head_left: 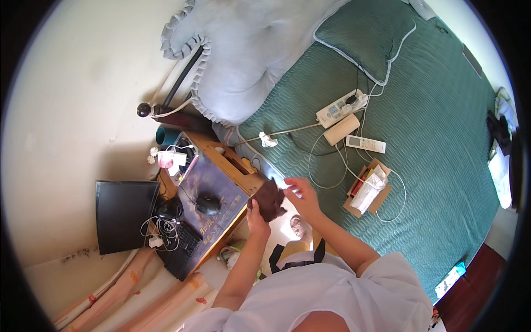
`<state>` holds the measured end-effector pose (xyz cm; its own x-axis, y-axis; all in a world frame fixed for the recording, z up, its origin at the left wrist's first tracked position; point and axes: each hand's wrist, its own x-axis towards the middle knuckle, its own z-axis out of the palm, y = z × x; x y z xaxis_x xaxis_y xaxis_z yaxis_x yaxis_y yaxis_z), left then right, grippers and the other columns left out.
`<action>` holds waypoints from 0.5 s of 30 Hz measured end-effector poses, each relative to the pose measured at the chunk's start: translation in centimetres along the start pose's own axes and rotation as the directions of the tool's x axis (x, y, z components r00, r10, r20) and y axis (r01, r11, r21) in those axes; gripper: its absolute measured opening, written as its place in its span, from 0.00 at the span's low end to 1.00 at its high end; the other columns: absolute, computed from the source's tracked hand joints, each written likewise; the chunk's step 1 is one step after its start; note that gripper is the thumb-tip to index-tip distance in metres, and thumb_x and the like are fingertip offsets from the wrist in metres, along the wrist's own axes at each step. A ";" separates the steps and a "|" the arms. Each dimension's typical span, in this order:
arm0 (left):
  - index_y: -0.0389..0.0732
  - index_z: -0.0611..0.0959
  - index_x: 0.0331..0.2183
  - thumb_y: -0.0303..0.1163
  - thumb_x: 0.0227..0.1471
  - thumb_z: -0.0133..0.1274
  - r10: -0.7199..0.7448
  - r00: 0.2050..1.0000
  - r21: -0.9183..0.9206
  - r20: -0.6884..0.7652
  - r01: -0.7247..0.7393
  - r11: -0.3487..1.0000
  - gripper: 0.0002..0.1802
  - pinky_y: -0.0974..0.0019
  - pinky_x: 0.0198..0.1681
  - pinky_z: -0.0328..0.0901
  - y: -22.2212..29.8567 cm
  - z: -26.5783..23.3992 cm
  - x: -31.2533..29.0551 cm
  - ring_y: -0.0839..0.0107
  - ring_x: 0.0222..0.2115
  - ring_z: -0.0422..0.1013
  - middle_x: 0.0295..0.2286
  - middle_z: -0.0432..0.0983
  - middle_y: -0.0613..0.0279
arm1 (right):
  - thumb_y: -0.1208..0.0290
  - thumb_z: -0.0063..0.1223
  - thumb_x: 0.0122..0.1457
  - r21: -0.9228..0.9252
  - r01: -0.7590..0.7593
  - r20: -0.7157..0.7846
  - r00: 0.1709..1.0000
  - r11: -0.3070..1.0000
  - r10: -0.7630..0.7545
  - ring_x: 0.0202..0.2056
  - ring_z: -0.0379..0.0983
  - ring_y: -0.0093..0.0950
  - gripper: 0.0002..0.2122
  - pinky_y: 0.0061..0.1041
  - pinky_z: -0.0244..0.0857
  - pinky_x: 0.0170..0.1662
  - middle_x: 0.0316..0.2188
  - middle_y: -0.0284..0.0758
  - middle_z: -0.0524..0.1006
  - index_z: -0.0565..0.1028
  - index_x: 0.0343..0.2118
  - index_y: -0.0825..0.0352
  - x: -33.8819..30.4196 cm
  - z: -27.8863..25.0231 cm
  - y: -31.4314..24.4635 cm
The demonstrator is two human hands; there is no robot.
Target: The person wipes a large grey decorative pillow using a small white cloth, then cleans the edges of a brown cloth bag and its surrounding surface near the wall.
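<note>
A dark brown bundle [269, 200] is held up in front of the person, at the near right corner of the desk [221, 160], above the gap between the desk and the bed [442, 138]. It seems to be soft, folded material, though it shows too small and dark to be sure. Its shape is compact; the slightly longer axis runs up and down the view, from a peaked upper end, pointing away from the person, to a lower end beside the left palm. The ragged edge, with small projecting corners, faces right toward the bed; the smoother side faces left, over the desk corner.

The left hand [258, 222] grips the bundle from below and the left, thumb pressed along its near side, the other fingers hidden beneath. The right hand [302, 197] is at the ragged edge, fingers partly bent and spread; whether the fingertips pinch the material or only lie close to it, I cannot tell.

On the desk, left of the bundle, are a black mouse [208, 204] and a black keyboard [187, 239]. On the bed, to the right, lie a white remote control [365, 144], a power strip [338, 109] and an open cardboard box [352, 206].
</note>
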<state>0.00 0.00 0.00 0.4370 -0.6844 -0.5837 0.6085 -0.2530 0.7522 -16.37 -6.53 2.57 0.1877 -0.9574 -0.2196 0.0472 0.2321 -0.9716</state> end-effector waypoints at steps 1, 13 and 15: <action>0.37 0.65 0.54 0.43 0.58 0.49 -0.020 0.999 0.047 -0.045 0.022 0.999 0.28 0.61 0.54 0.63 -0.3 -0.2 0.0 0.63 0.50 0.66 0.50 0.67 0.56 | 0.68 0.57 0.52 0.065 0.097 -0.007 0.995 0.993 -0.096 0.40 0.70 0.28 0.17 0.27 0.62 0.42 0.42 0.35 0.73 0.73 0.46 0.62 0.2 -0.9 -3.5; 0.31 0.69 0.51 0.42 0.57 0.51 -0.141 0.978 0.307 -0.152 0.183 0.934 0.28 0.65 0.50 0.64 -2.3 3.1 -3.8 0.68 0.47 0.68 0.48 0.69 0.55 | 0.74 0.57 0.55 0.804 0.593 -0.429 0.626 0.039 -0.652 0.35 0.71 0.16 0.04 0.18 0.60 0.43 0.33 0.20 0.76 0.80 0.29 0.55 -4.5 -3.5 -26.9; 0.31 0.72 0.49 0.43 0.55 0.53 -0.112 0.994 0.366 -0.003 0.105 0.925 0.28 0.67 0.50 0.64 -1.3 4.3 -4.1 0.70 0.44 0.69 0.43 0.72 0.57 | 0.74 0.58 0.54 0.805 0.592 -0.439 0.634 0.035 -0.637 0.33 0.72 0.16 0.04 0.17 0.60 0.40 0.33 0.20 0.76 0.79 0.28 0.55 -4.4 -4.7 -26.4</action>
<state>-5.37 0.16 2.73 0.3681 -0.6499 -0.6650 0.3662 -0.5560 0.7461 -23.08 -9.22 28.82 -0.3415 -0.8299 0.4412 0.9027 -0.4203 -0.0921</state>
